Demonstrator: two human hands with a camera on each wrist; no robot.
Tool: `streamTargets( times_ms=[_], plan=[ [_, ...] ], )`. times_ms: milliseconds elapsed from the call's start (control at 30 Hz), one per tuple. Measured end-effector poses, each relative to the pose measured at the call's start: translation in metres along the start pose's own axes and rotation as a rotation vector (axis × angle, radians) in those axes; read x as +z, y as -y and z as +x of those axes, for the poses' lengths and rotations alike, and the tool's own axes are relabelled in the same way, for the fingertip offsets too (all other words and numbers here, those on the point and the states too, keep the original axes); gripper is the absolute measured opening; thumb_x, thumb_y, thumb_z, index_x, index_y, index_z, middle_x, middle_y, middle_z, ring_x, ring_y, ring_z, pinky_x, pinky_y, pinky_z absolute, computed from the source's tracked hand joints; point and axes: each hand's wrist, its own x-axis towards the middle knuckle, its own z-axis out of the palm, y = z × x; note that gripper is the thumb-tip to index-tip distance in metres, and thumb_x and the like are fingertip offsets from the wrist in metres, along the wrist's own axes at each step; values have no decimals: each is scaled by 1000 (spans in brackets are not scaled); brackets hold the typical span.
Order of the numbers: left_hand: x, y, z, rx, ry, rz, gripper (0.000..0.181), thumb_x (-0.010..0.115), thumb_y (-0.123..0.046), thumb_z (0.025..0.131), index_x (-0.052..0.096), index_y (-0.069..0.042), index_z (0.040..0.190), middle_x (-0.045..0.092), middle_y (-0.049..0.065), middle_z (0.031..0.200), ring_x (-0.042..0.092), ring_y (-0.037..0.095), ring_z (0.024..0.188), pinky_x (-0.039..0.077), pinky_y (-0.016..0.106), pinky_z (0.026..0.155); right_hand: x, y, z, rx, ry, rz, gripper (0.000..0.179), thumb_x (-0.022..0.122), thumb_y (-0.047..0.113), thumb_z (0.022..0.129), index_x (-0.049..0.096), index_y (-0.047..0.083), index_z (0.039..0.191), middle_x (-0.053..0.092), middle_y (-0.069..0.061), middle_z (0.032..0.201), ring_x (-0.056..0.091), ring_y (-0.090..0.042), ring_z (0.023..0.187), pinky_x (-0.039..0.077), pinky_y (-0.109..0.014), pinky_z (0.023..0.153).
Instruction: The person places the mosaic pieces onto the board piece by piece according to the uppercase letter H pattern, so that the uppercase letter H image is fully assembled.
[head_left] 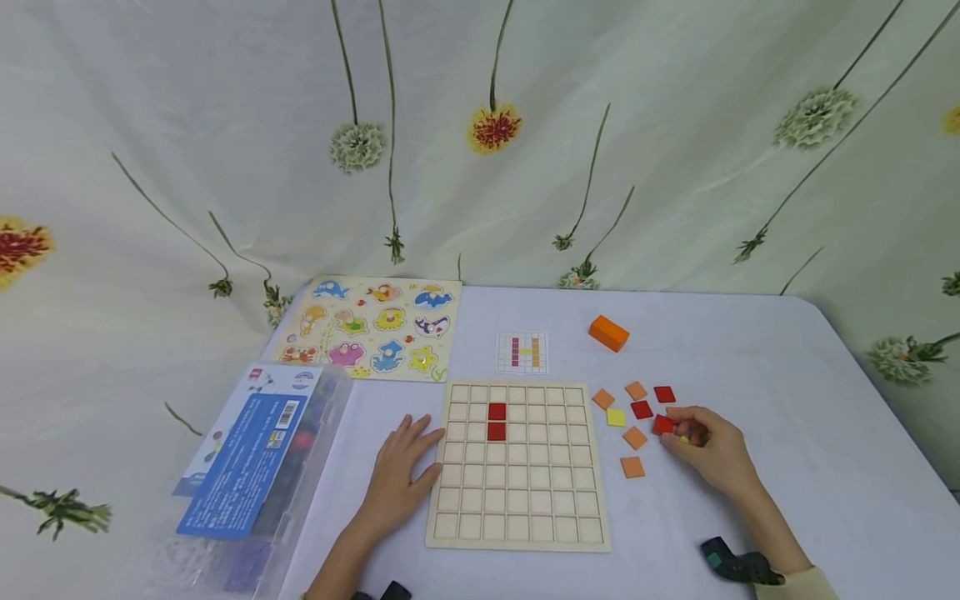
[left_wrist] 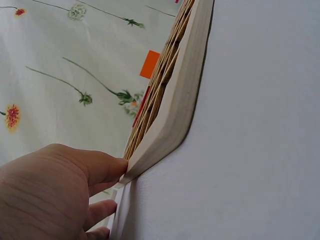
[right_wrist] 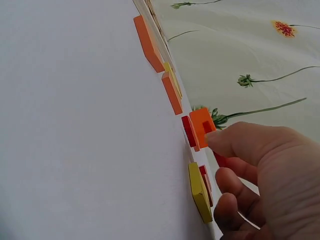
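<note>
A light wooden grid board (head_left: pixel 517 547) lies on the table, with two red square tiles (head_left: pixel 497 422) set one below the other in its upper cells. My left hand (head_left: pixel 401 471) rests at the board's left side, fingers spread; in the left wrist view its thumb (left_wrist: pixel 107 167) touches the board's edge. Right of the board, my right hand (head_left: pixel 716 450) pinches a red square tile (head_left: pixel 662 425) between thumb and fingers. Under that hand lies a yellow tile (right_wrist: pixel 200 192). Nearby are loose orange tiles (head_left: pixel 634 437), red tiles (head_left: pixel 641 409) and another yellow tile (head_left: pixel 616 417).
Behind the board lies a small printed pattern card (head_left: pixel 522 352), with an orange block (head_left: pixel 608 333) to its right. A sea-animal puzzle board (head_left: pixel 367 329) sits at the back left. In front of it stands a clear plastic case (head_left: pixel 300 500) with a blue label.
</note>
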Motion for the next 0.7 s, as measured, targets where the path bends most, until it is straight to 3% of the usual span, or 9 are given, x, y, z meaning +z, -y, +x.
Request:
streamTargets(
  times_ms=[167,400,700],
  plan=[
    [0,0,0,-2,1,-1,47,67,-9,86,60,-5,132,45,19,149,24,44,146,15,64,116,-2,4,0,34,-93,10,23,77,5,81,68,5,102,56,-3,78,45,-6,65,40,-16,53],
    [-1,-1,0,-1,-1,-4,46,68,-9,86,60,-5,132,45,19,149,24,44,146,14,64,116,-6,11,1,45,-114,10,24,76,7,82,67,5,104,58,-2,80,46,-6,64,41,-16,51],
    [-1,-1,0,-7,4,-2,46,67,-9,86,60,-5,132,45,19,150,24,44,146,14,63,116,-12,41,5,-44,-159,33,25,77,1,79,68,1,102,58,-4,78,44,-4,61,37,-18,49]
  ],
)
